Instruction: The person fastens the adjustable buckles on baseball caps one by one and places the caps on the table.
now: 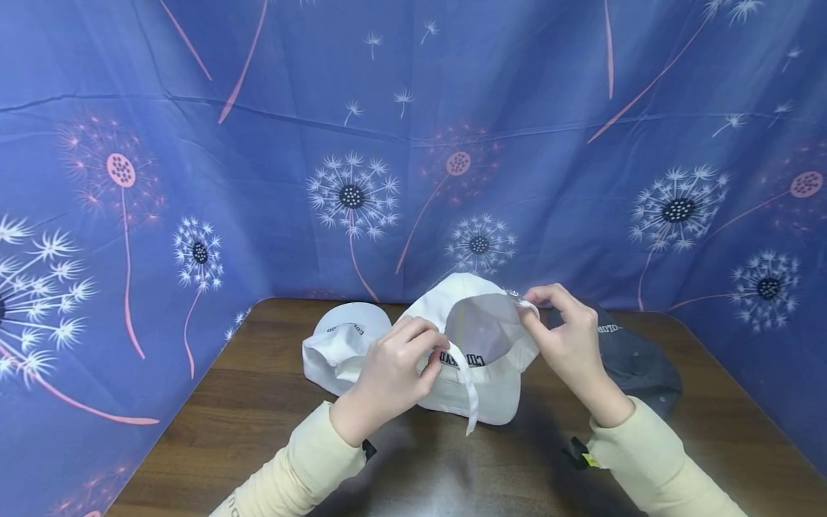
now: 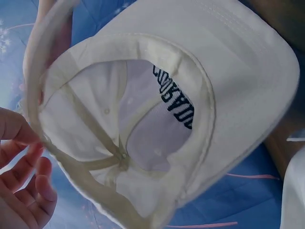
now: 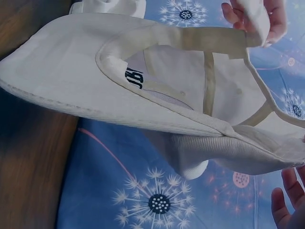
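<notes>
Between both hands a white cap (image 1: 497,402) is held up, its hollow side toward me and its brim low at the front. Dark embroidered letters (image 2: 174,98) show inside the crown in the left wrist view. My left hand (image 1: 394,373) pinches the left side of the cap's back opening, where a loose white strap (image 1: 468,395) hangs down over the brim. On the other side, my right hand (image 1: 571,348) pinches the cap's back edge between thumb and fingers. The right wrist view has the right hand's fingers (image 3: 291,191) at its lower right edge.
Another white cap (image 1: 352,316) lies on the wooden table (image 1: 232,402) behind the left hand. A dark grey cap (image 1: 636,366) with light lettering rests to the right, partly behind the right hand. Blue dandelion-print cloth (image 1: 413,143) hangs around the table's back and sides.
</notes>
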